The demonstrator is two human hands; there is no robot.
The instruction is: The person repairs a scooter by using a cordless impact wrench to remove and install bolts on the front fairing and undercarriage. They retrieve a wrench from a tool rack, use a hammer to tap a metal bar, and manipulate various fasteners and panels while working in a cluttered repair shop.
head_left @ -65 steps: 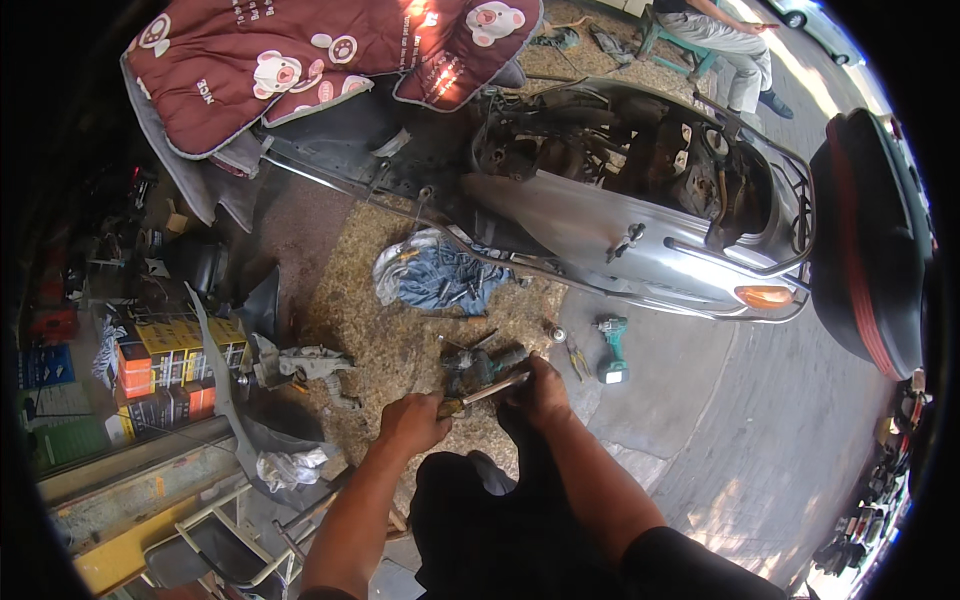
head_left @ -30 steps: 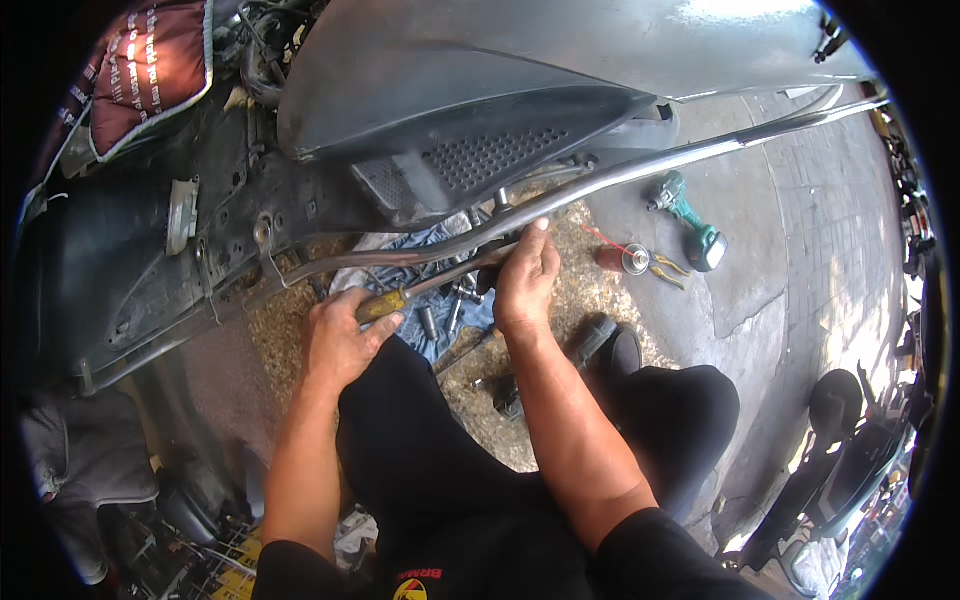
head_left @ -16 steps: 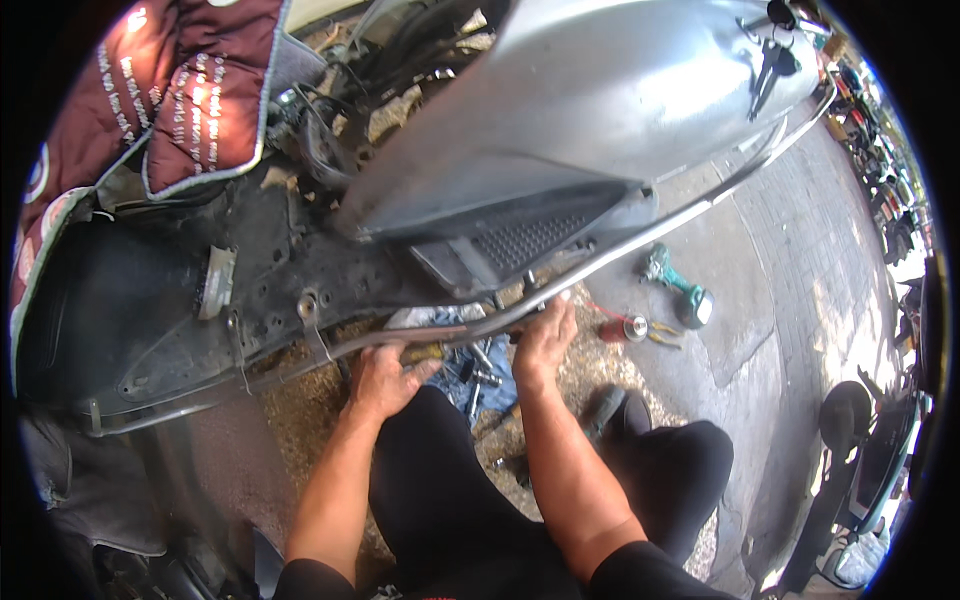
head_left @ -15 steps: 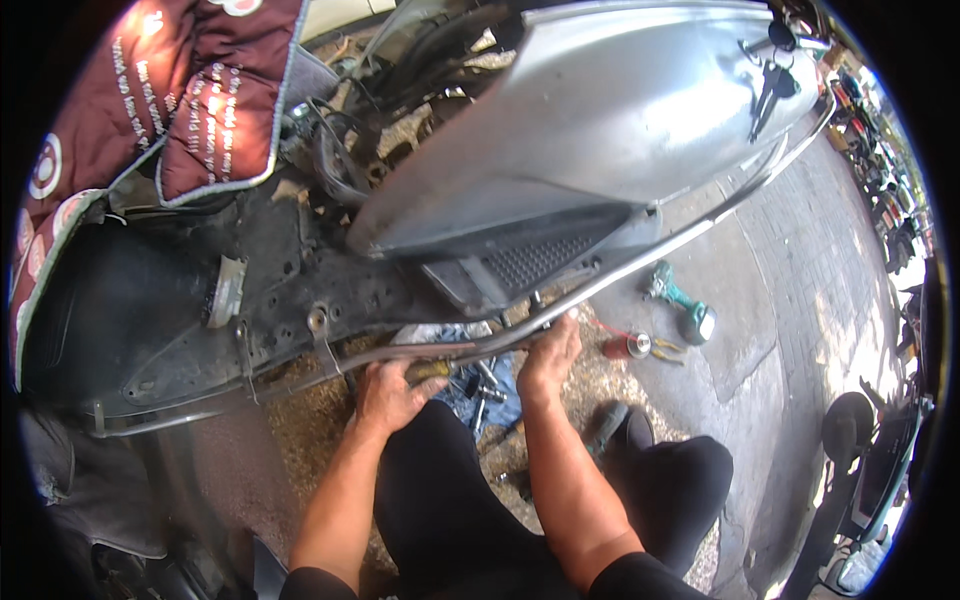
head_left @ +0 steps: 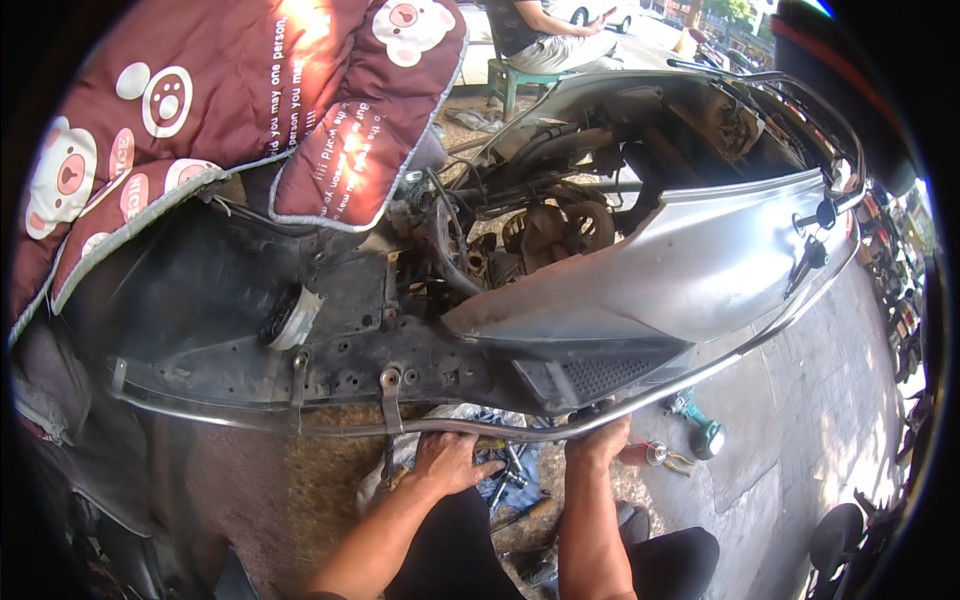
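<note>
A long bent metal rail runs along the near side of a scooter with a silver body panel and a black footboard. My left hand is closed at the rail from below, its thumb sticking out to the right and its fingertips hidden. Farther right, my right hand grips the rail under the ribbed black footrest, its fingers partly hidden behind the metal. Below, between my hands, several metal tools lie on a blue cloth.
A red can, pliers and a teal power tool are on the pavement to the right. A maroon quilted cover hangs at upper left. Keys dangle at the panel's far end. Beyond sits another person.
My view has tilted up, bringing the scooter's exposed inside and the seated person into sight. Both hands stay at the rail; the yellow handle by my left thumb no longer shows there.
</note>
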